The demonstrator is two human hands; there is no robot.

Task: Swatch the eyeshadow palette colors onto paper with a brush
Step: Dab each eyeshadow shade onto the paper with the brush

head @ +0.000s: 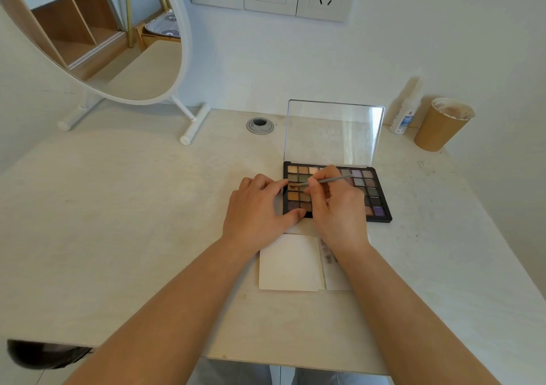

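An open black eyeshadow palette with several coloured pans lies on the table, its clear lid standing upright behind it. My right hand pinches a thin grey brush, whose tip touches a pan in the palette's left columns. My left hand rests on the table at the palette's left edge, its fingers against the edge and the thumb at the near corner. White paper lies just in front of the palette, with a second sheet beside it showing dark swatch marks, partly hidden by my right wrist.
A round white mirror on a stand occupies the back left. A cable hole sits behind the palette. At the back right stand a white bottle and a brown paper cup. The table's near edge runs below my forearms.
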